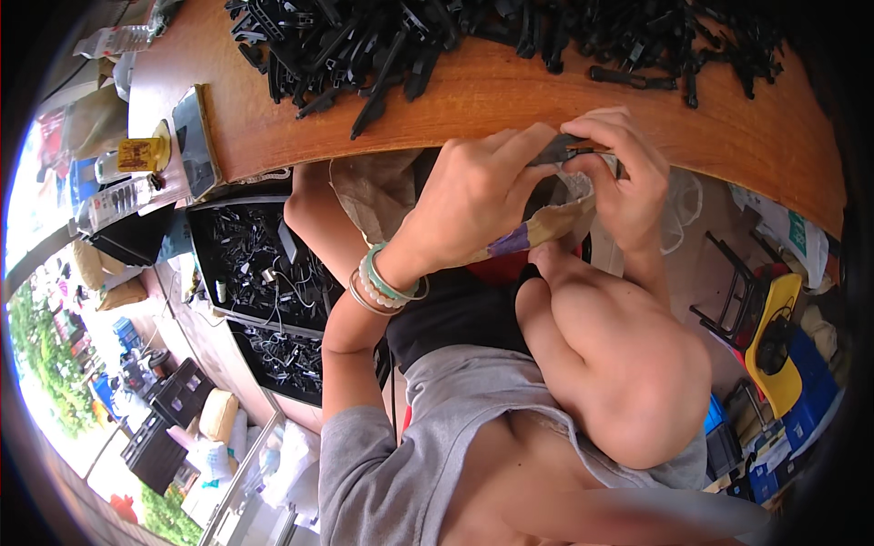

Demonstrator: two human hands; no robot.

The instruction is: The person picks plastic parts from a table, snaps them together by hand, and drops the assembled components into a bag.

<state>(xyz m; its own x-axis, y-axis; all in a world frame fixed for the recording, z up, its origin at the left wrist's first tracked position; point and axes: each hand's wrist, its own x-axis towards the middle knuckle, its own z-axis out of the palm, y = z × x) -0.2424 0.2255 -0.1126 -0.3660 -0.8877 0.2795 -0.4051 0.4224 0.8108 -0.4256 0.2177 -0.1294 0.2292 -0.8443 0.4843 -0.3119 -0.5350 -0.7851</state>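
Just off the near edge of the wooden table [264, 146], my two hands meet above my lap. My left hand [473, 196], with bracelets at its wrist, is closed, its thumb and fingers pinching a dark plastic piece [549, 151]. Thumb and forefinger of my right hand [633, 173] grip the narrow black end [583, 152] right beside it. Whether these are one part or two pressed together, I cannot tell. A large pile of similar black plastic parts [391, 55] spreads over the table's far side.
A phone-like dark slab [196, 136] and a yellow-labelled tape roll [144, 153] lie at the table's left. Black crates [319, 359] of small parts and cables stand below left. A yellow-and-black chair-like object [772, 350] is at right. An open sack [369, 191] hangs under the table edge.
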